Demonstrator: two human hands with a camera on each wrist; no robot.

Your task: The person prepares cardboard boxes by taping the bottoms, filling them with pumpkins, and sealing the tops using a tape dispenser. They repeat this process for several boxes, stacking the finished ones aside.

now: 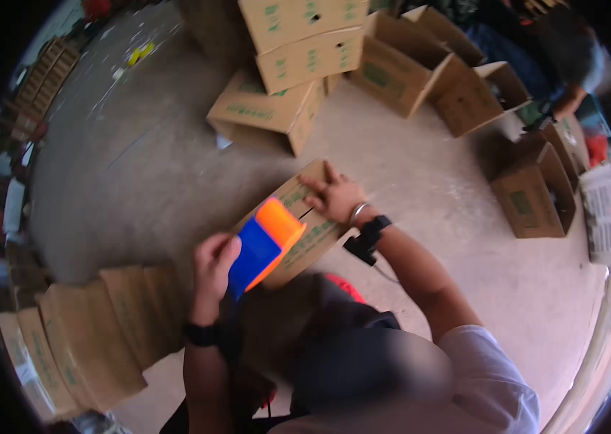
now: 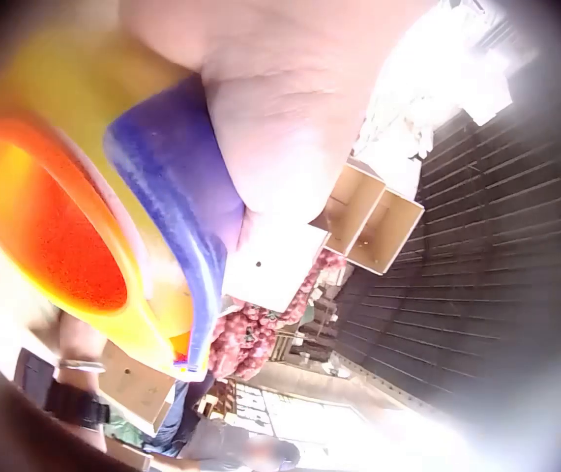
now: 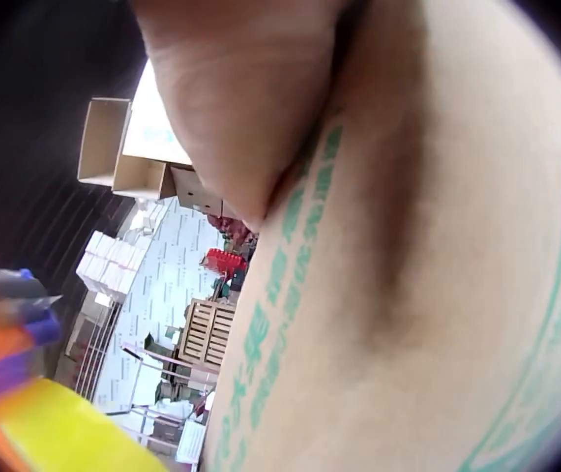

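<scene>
My left hand (image 1: 215, 264) grips a blue and orange tape dispenser (image 1: 256, 249), its thumb lying over the blue side. The left wrist view shows the dispenser's blue body (image 2: 167, 167) under the palm and a yellow roll around an orange core (image 2: 54, 236). A cardboard carton (image 1: 313, 249) with green print stands in front of me, and the dispenser overlaps its near left part. On the carton's top rests my right hand (image 1: 338, 201), fingers spread, beside the dark slot. The right wrist view has the carton's printed face (image 3: 457, 324) close up below the hand.
Stacked cartons (image 1: 313, 50) rise ahead, with open cartons (image 1: 399, 72) to their right. Flattened cardboard (image 1: 88, 333) leans at the lower left. Another person (image 1: 573, 79) works at the upper right, near an open carton (image 1: 533, 195). Red mesh sacks (image 2: 246, 339) lie farther off.
</scene>
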